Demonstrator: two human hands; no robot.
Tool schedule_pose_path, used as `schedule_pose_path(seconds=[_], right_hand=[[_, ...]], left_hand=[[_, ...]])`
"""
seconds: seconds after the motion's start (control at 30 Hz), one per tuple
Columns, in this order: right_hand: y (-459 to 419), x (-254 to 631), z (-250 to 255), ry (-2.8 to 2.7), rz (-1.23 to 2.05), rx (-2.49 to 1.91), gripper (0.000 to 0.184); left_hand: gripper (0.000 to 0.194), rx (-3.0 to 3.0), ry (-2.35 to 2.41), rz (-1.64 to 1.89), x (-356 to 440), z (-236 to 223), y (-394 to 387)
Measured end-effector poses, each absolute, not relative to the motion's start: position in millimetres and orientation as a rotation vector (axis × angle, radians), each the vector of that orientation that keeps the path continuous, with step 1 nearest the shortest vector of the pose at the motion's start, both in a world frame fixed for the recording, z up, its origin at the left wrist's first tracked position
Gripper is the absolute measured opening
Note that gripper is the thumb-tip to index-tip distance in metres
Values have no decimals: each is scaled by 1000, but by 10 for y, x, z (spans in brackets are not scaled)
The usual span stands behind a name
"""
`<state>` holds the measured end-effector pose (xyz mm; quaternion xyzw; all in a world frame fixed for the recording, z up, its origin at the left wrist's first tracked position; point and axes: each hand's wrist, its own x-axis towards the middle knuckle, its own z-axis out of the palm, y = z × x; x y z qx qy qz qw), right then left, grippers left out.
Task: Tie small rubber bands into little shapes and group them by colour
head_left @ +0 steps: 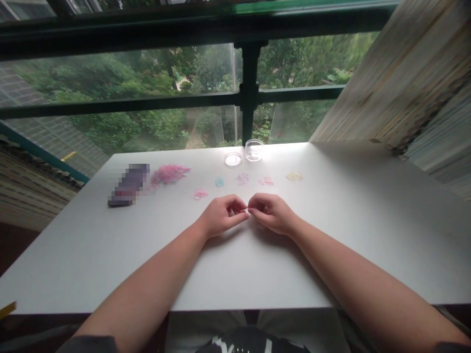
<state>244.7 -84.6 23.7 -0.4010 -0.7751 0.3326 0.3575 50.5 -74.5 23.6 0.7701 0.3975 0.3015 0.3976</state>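
My left hand [228, 213] and my right hand [271, 212] meet over the middle of the white table [235, 274], thumb and forefinger pinched on each. What lies between the fingertips is too small to make out. Just beyond the hands lie sorted groups of small loops that look like rubber bands: bright pink loops [199, 194], light blue loops [220, 182], mauve loops [242, 179], pink-red loops [266, 181] and pale yellow loops [295, 176]. A larger mixed heap of mostly pink loops [170, 174] sits farther left.
A clear round container [253, 150] stands at the table's back edge, with a clear round lid [233, 159] beside it. A blurred-out dark oblong object [129, 185] lies at left. A green-framed window [250, 93] rises behind the table; a curtain [371, 73] hangs at right.
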Motion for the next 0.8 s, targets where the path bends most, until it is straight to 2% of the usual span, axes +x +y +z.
schedule_pose_path(seconds=[0.63, 0.8], right_hand=[[-833, 2451, 223, -1953, 852, -1025, 1], [-842, 2454, 213, -1927, 932, -1020, 7]], left_hand=[[11, 1976, 1030, 925, 507, 271, -744], [14, 1986, 1042, 897, 508, 272, -745]])
